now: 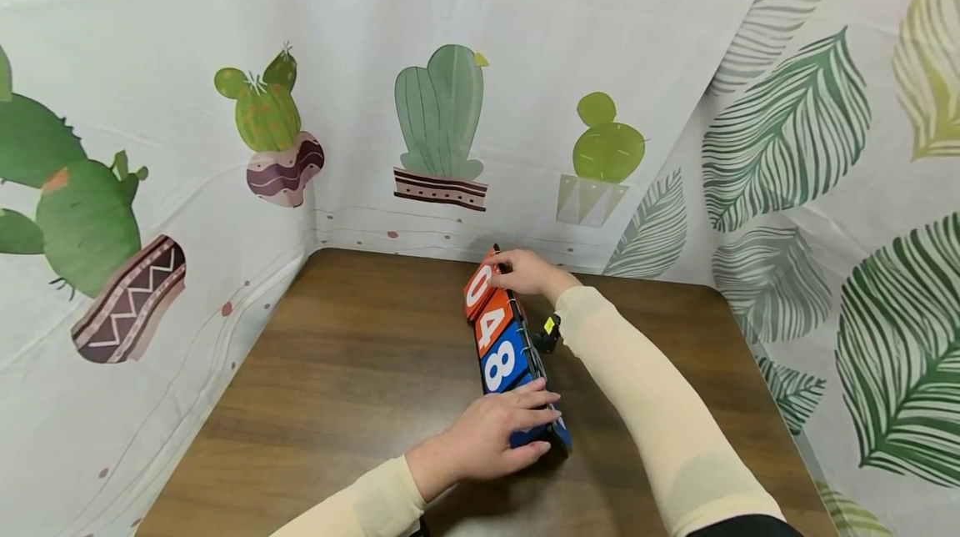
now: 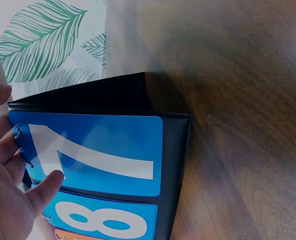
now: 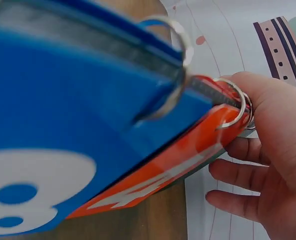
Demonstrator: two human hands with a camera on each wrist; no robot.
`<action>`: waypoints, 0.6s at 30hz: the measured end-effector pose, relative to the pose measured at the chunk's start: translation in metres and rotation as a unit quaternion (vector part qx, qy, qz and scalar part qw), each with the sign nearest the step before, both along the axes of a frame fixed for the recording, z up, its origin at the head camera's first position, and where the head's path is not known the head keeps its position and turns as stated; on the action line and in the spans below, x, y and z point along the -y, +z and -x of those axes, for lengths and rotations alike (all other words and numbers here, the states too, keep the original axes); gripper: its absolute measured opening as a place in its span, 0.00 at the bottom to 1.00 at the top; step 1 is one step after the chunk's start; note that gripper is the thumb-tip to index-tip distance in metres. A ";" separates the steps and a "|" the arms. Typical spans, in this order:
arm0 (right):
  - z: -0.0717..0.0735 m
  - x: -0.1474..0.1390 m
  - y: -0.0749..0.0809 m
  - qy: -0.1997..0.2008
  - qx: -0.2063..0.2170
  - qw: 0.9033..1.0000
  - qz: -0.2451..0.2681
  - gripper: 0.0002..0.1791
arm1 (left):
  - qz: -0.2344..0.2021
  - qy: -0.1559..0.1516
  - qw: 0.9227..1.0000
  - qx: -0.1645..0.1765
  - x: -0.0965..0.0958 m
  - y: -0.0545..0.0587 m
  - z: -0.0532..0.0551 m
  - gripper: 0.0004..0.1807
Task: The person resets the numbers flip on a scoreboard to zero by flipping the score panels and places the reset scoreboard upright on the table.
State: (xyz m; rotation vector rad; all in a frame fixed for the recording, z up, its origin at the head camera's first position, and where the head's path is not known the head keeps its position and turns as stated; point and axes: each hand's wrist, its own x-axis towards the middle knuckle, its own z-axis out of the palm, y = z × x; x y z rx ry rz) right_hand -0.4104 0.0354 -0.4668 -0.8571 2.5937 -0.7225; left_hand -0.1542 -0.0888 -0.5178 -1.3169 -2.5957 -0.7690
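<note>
A tabletop flip scoreboard stands tent-like on the table, its number cards hung on metal rings along the top ridge. Orange-red cards show 0 and 4; a blue card shows 8. In the left wrist view another blue card reads 7. My left hand grips the near end of the ridge, with fingers on both sides of it. At the far end, my right hand holds the top edge beside the 0 card. The right wrist view shows its thumb against the rings, the other fingers bent behind the board.
The scoreboard rests on a brown wooden table. White cloth printed with cacti and leaves hangs behind and along both sides. A black wrist device with a yellow label sits under the right wrist, close to the board.
</note>
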 end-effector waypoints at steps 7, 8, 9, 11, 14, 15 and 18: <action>-0.002 -0.018 -0.006 -0.008 0.015 0.998 0.060 0.33 | -0.002 0.004 1.000 0.011 -0.001 -0.001 -0.001 0.24; -0.004 -0.020 -0.006 -0.012 0.019 0.997 0.072 0.33 | -0.002 0.005 1.000 0.012 -0.002 -0.001 -0.001 0.24; -0.004 -0.023 -0.007 -0.015 0.022 0.996 0.082 0.33 | -0.003 0.005 1.000 0.012 -0.002 -0.001 -0.001 0.24; -0.006 -0.029 -0.007 -0.023 0.033 0.994 0.101 0.32 | -0.003 0.007 1.000 0.008 -0.002 -0.001 -0.001 0.24; -0.010 -0.038 -0.012 -0.043 0.053 0.989 0.128 0.32 | -0.003 0.007 1.000 0.002 -0.002 -0.001 -0.001 0.24; -0.011 -0.041 -0.014 -0.052 0.064 0.987 0.137 0.32 | -0.003 0.007 1.000 0.001 -0.002 0.000 -0.001 0.24; -0.015 -0.052 -0.025 -0.081 0.110 0.978 0.156 0.33 | -0.001 0.007 1.000 0.002 -0.002 0.000 -0.001 0.24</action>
